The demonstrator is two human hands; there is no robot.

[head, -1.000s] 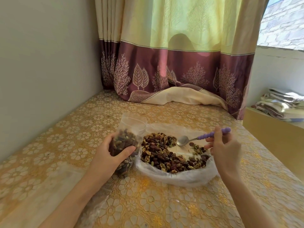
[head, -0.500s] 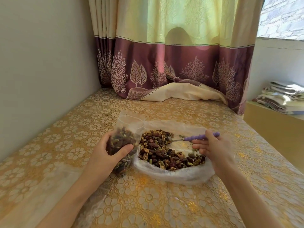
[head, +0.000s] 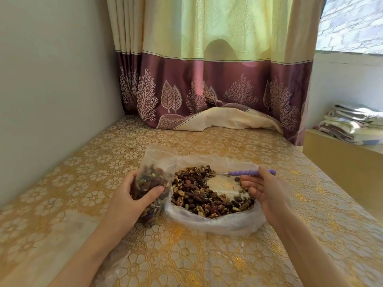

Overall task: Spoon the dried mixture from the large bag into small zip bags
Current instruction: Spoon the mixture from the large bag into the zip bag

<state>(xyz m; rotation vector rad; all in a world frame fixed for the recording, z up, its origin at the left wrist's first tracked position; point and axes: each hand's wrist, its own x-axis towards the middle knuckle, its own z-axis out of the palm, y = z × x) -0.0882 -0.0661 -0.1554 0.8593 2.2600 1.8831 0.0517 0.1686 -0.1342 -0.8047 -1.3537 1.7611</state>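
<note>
- Left hand [head: 126,200], centre-left of frame: fingers wrapped around upright small zip bag [head: 152,183], part-filled.
- Large bag [head: 215,223], centre, lies open on the gold floral surface [head: 186,255]; dried mixture [head: 199,193] inside.
- Right hand [head: 267,189]: fingers pinch purple-handled spoon [head: 238,173], bowl in mixture.

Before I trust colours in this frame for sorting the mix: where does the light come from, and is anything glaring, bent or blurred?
Head view: daylight glows through the curtain behind; the window at upper right is washed out. The gold tablecloth gives small glints. Wide-angle bending curves the wall and table edges. The dried mixture and spoon look fairly sharp; frame corners soften.
</note>
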